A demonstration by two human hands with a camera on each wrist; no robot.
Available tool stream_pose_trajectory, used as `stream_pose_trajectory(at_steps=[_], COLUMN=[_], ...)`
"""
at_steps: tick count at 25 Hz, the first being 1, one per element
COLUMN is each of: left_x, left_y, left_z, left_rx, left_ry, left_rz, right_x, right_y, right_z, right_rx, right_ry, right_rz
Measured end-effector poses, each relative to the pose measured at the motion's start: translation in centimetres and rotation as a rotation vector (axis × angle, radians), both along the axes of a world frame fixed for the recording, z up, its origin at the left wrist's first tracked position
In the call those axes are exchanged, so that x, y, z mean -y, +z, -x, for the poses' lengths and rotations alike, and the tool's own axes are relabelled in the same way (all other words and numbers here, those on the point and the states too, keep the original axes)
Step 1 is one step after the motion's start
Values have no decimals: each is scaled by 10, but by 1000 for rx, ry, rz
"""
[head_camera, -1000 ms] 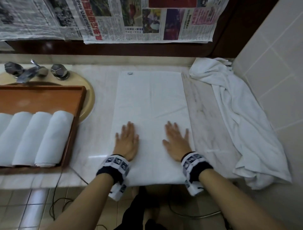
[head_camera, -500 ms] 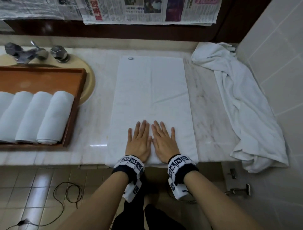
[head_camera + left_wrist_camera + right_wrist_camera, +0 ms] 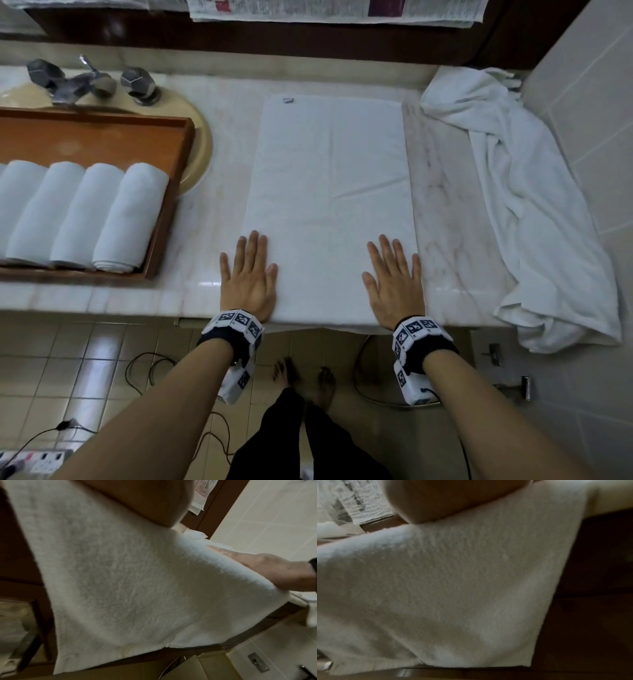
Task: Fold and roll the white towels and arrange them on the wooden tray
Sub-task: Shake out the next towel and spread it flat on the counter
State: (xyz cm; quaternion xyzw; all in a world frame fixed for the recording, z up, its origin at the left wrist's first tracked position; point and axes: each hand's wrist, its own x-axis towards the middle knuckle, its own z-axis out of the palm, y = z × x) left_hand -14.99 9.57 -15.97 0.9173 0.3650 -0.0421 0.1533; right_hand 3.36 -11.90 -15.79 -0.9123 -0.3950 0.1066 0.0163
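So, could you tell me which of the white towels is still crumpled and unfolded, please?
The crumpled towel by the right wall; the flat towel lies smoothed, the rolled towels sit in the wooden tray.

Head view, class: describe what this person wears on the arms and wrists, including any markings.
Both forearms are bare, with no sleeves. Each wrist carries a dark band topped by a strip of white squares printed with black-and-white coded markers. A white boxy unit bearing the same markers hangs under each wrist. The left hand and right hand are ungloved.

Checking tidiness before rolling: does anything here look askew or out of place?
Yes: a crumpled white towel lies heaped along the right wall, its end drooping over the marble counter edge. The flat white towel shows only a faint crease.
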Motion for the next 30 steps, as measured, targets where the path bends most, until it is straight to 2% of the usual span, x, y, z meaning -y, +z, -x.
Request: stream_pose_trajectory(at_steps=[2, 4, 5, 6, 9, 10, 12, 19, 30], left_x=[-7, -14, -15, -11, 8, 11, 10, -7, -62], left_y=[4, 13, 20, 24, 36, 40, 42, 48, 45], left_z=[8, 8, 0, -11, -59, -72, -84, -117, -208], left_rx=[-46, -122, -141, -129, -67, -79, -111, -115, -76], left_ry=[83, 178, 170, 102, -193, -243, -281, -236, -175], left_rz=[51, 101, 137, 179, 322, 352, 332, 364, 371], right_x=[11, 10, 2, -11, -66, -80, -95, -115, -172], right_y=[2, 11, 17, 22, 31, 33, 34, 37, 29], right_z=[-11, -19, -18, -12, 12, 15, 12, -25, -115], right_rx=[-36, -90, -114, -133, -210, -250, -268, -300, -264], right_ry=[-103, -281, -319, -272, 102, 156, 151, 68, 73], right_rz=[54, 131, 153, 148, 93, 84, 77, 56, -1])
